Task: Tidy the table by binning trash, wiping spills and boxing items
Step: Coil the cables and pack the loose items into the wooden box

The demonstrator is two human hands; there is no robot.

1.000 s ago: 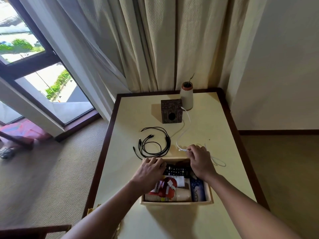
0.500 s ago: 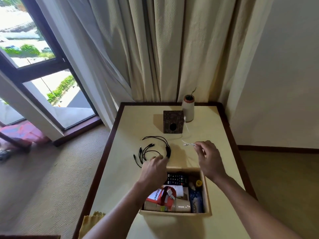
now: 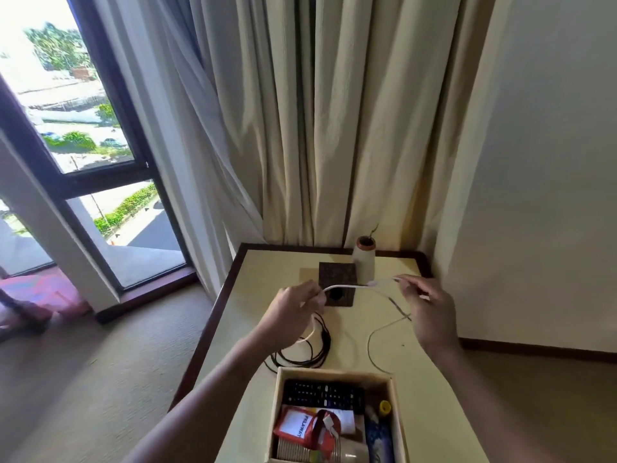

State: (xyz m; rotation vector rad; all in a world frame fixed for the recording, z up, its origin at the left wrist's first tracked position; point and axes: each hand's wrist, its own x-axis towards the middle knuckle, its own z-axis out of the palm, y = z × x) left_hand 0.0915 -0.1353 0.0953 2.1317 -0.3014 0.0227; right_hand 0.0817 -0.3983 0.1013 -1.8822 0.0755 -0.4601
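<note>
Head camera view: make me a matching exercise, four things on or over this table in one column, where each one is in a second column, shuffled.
Column one:
1 white cable
2 black cable
3 remote control
4 vase

Column two:
A inside the wooden box
B at the far edge of the table, by the curtain
C stretched between the left hand and right hand
D coiled on the table beyond the box

Pairs: 1-C, 2-D, 3-A, 4-B

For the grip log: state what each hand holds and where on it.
Both hold the white cable: the left hand pinches it partway along, the right hand pinches it near what looks like a connector.
</note>
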